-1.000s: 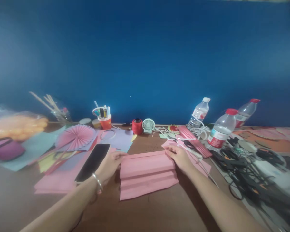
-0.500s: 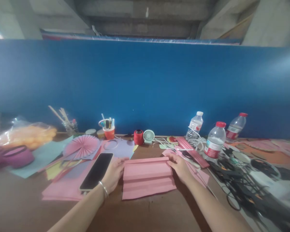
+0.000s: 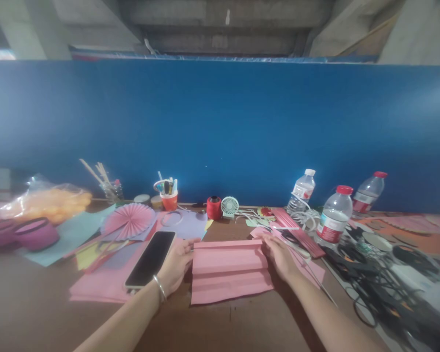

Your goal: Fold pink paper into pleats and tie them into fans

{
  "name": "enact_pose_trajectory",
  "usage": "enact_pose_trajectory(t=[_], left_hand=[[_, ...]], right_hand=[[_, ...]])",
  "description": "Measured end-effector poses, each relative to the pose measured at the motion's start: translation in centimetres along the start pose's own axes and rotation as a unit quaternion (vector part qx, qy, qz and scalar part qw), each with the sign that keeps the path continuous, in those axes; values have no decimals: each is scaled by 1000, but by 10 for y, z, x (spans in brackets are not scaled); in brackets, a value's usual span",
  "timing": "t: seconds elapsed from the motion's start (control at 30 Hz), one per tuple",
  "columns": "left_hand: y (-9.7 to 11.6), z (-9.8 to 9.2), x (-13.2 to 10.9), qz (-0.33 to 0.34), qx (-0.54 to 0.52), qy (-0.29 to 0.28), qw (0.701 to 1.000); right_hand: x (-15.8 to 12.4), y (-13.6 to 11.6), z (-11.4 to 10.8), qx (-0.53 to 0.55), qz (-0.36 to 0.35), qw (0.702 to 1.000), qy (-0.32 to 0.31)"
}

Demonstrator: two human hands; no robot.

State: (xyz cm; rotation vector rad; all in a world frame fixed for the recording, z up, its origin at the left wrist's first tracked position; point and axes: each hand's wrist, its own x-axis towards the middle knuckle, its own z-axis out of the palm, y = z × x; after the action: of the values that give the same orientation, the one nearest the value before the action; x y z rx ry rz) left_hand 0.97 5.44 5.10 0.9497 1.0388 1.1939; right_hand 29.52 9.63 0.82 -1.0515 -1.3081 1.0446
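A pink sheet of paper (image 3: 229,271) with several accordion folds lies on the brown table (image 3: 40,313) in front of me. My left hand (image 3: 176,266) pinches its far left corner, a bracelet on the wrist. My right hand (image 3: 280,256) pinches its far right corner. Both hands' fingers are closed on the folded top edge. A black phone (image 3: 151,259) lies just left of my left hand on flat pink sheets (image 3: 99,288).
A pink paper fan (image 3: 128,220), coloured sheets, an orange pen cup (image 3: 168,198), red thread spool (image 3: 214,208) and small fan (image 3: 229,206) stand behind. Water bottles (image 3: 333,215), folded pink strips and tangled black cables (image 3: 374,278) crowd the right. Bags sit far left.
The view tilted upward over the last second, showing the ceiling above the blue wall. Both hands stay on the paper's far corners; the paper has barely shifted.
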Motion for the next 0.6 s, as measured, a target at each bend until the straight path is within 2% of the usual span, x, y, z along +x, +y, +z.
enact_pose_trajectory(t=[0.23, 0.4, 0.6], left_hand=[[0, -1, 0, 0, 19, 2, 1000], [1, 1, -1, 14, 40, 2, 999], [-1, -4, 3, 47, 123, 20, 991]], right_hand=[[-2, -7, 2, -15, -16, 1000, 6], [-1, -6, 2, -65, -13, 998, -9], [1, -2, 3, -115, -12, 993, 9]])
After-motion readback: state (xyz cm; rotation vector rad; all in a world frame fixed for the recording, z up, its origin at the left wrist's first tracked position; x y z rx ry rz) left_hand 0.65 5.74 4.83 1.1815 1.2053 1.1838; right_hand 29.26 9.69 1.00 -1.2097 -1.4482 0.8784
